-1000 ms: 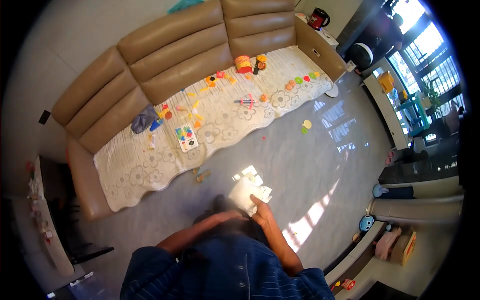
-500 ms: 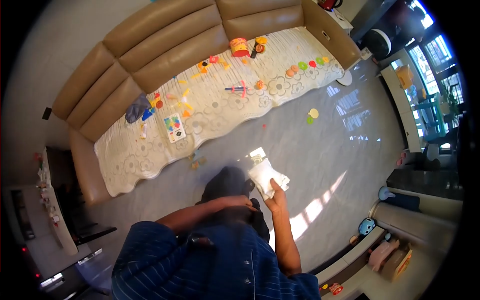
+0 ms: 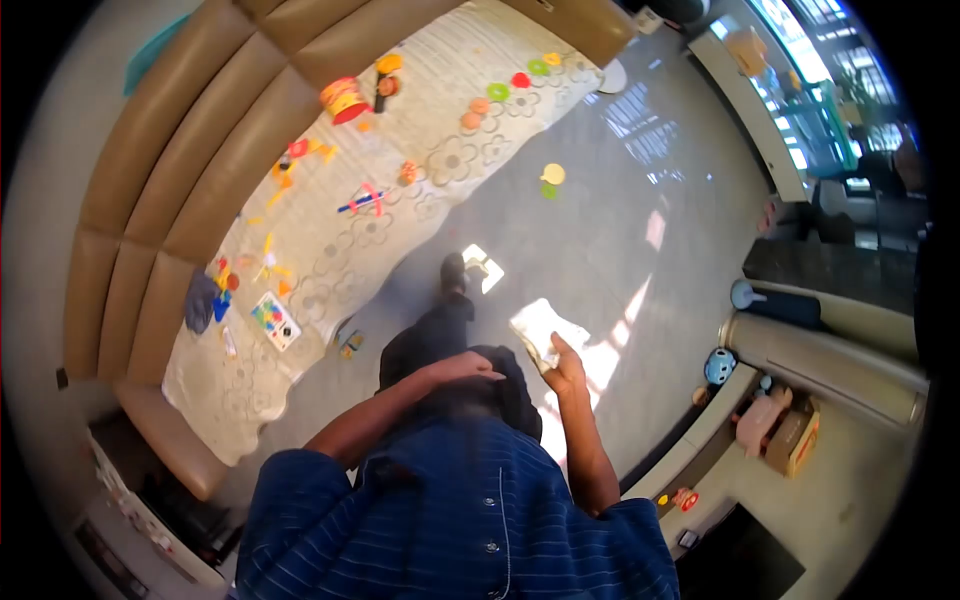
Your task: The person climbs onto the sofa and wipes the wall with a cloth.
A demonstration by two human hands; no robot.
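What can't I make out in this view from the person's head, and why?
Head view:
- What the pale bundle in the right hand is: glare washes it out, and the fingers cover part.
- Whether the left hand holds anything: its underside is turned away.
- The sofa's full back: cut off by the top edge.
- The markings on the white card-like toy: too small and blurred.

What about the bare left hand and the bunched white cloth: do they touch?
Apart. The head view shows dark trousers between the left hand and the cloth, which the right hand holds.
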